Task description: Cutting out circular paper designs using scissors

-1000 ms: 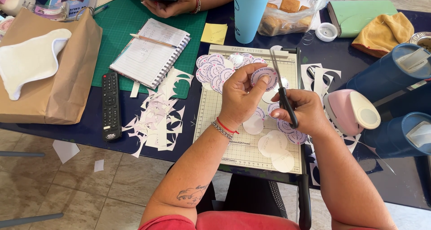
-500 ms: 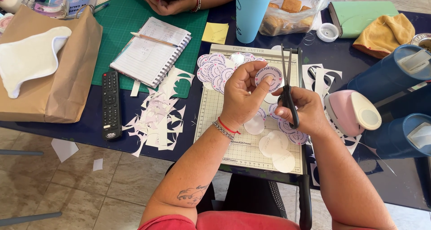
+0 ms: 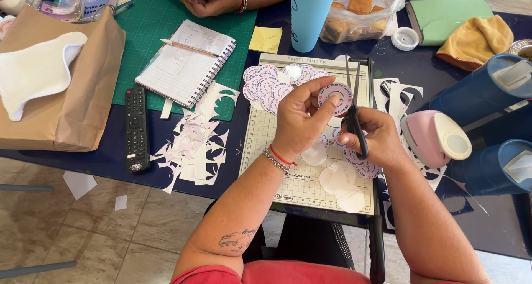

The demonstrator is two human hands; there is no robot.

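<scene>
Scissors [image 3: 353,120] meet paper over a cutter board [image 3: 310,151] as a person trims a round printed sticker [image 3: 336,94]. The left hand [image 3: 302,120] pinches the sticker by its left edge, fingers [image 3: 310,98] closed on it and holding it upright above the board. The right hand [image 3: 377,137] is closed through the scissor handles, blades pointing up and away, their edges just right of the sticker's rim.

Finished discs [image 3: 271,84] lie in a heap beyond the left fingers; blank circles [image 3: 338,178] lie below the right hand, nearer the body. Offcuts [image 3: 194,145] spread to the left of the board on the dark table [image 3: 111,156], and a pink punch [image 3: 435,137] sits just right of the right hand. Another person's hand [image 3: 208,1] rests at the far edge.

Clean trimming here seems to call for turning the sticker into the blades rather than steering the scissors, with short bites that follow the printed ring. The pinch looks best kept on the side away from the blades, so the fingertips stay clear and the paper does not buckle.
</scene>
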